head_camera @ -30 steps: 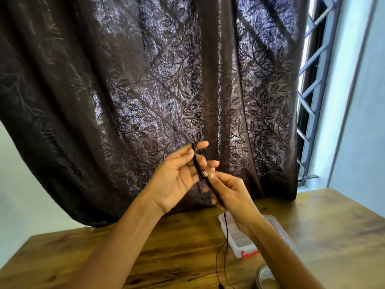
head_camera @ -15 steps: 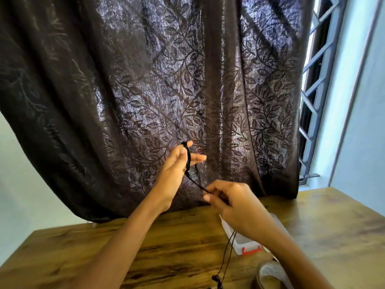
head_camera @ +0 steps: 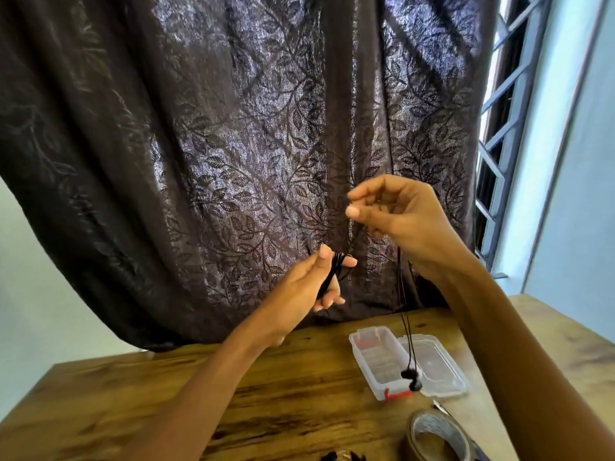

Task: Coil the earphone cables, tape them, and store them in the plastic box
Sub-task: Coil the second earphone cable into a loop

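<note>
My left hand (head_camera: 309, 287) is raised above the table with a coil of black earphone cable (head_camera: 332, 272) wound around its fingers. My right hand (head_camera: 399, 221) is higher and to the right, pinching the loose cable between thumb and forefinger. From it two thin strands hang down, ending in the black earbuds (head_camera: 412, 379), which dangle just over the plastic box (head_camera: 377, 362). The clear box has a red latch and lies open on the table, its lid (head_camera: 436, 371) folded out to the right.
A roll of tape (head_camera: 439, 437) stands at the table's near right edge. The wooden table (head_camera: 283, 387) ends against a dark leaf-patterned curtain (head_camera: 233, 144). A barred window (head_camera: 499, 128) is at the right. Something small and dark (head_camera: 342, 456) shows at the bottom edge.
My right hand has risen from below the left hand to above and right of it, pulling the loose cable up. The earbuds lifted off the table edge and now hang over the box.
</note>
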A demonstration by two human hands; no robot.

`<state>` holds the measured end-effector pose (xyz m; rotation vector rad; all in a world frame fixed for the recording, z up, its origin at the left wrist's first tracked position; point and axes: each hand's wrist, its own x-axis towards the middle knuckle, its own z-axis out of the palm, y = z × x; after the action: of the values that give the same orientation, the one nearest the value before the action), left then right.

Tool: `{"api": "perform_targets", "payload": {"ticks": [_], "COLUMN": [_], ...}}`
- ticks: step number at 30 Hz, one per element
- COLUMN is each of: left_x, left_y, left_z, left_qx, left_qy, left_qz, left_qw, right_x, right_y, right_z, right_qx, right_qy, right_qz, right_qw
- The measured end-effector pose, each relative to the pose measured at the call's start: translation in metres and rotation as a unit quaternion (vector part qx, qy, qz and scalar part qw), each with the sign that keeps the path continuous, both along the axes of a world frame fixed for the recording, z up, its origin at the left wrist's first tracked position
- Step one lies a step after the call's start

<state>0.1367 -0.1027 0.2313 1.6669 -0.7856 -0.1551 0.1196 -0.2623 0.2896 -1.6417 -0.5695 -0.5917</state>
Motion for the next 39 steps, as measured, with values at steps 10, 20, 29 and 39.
{"api": "perform_targets", "payload": {"ticks": [10, 20, 29, 39], "left_x": [-0.005, 0.009, 0.021, 0.015], "left_y": [0.007, 0.019, 0.034, 0.034], "left_z": [0.018, 0.019, 0.007, -0.001], "left_qx": [-0.191, -0.318, -0.216, -0.027], "left_qy": [0.131, 0.153, 0.046, 0.025], "left_qz": [-0.099, -0.059, 0.083, 0.07], "left_qw": [0.968, 0.934, 0.972, 0.997], "right_x": [0.021, 0.019, -0.002, -0.01], "right_y": [0.007, 0.033, 0.042, 0.038], "right_z": [-0.047, -0.107, -0.107, -0.045], "right_qx": [0.113, -0.061, -0.315, -0.375], "right_qy": [0.081, 0.092, 0.067, -0.121], "right_qz": [0.012, -0.027, -0.075, -0.159], "right_qw": [0.99, 0.993, 0.944, 0.905]}}
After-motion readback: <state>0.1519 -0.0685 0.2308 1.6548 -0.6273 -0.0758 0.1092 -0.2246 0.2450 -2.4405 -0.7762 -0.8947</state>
